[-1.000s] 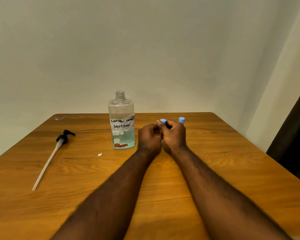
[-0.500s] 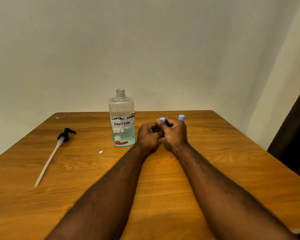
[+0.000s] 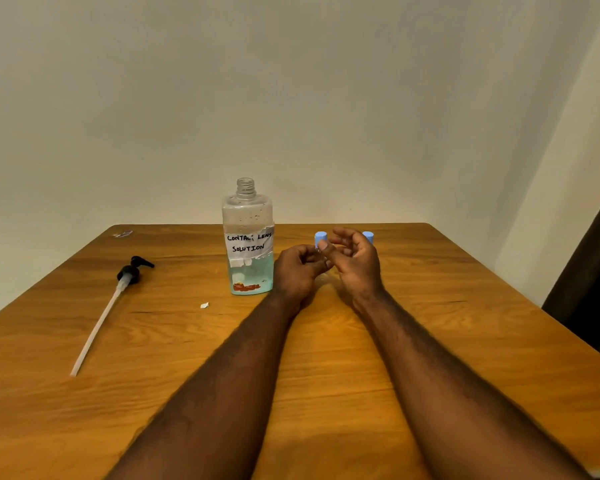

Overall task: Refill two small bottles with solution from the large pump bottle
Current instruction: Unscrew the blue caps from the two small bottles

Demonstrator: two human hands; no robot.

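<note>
The large clear bottle (image 3: pixel 248 237), hand-labelled "contact lens solution", stands upright at the table's middle with its neck uncapped and pale blue liquid in its lower third. Its black pump head with the long white tube (image 3: pixel 129 273) lies on the table to the left. Just right of the large bottle, my left hand (image 3: pixel 297 271) is curled around a small bottle whose blue cap (image 3: pixel 320 237) sticks up above my fingers; its body is mostly hidden. My right hand (image 3: pixel 355 263) has its fingers spread, thumb tip beside that cap. A second blue-capped small bottle (image 3: pixel 368 236) peeks out behind my right hand.
The wooden table (image 3: pixel 430 341) ends at a plain wall close behind the bottles. A small white scrap (image 3: pixel 204 305) lies in front of the large bottle, another scrap (image 3: pixel 122 233) at the back left corner. A dark curtain (image 3: pixel 593 271) hangs at the right.
My right hand was pinched on the near small bottle's cap; its fingers have now spread and lifted off. My left hand stays curled around that bottle.
</note>
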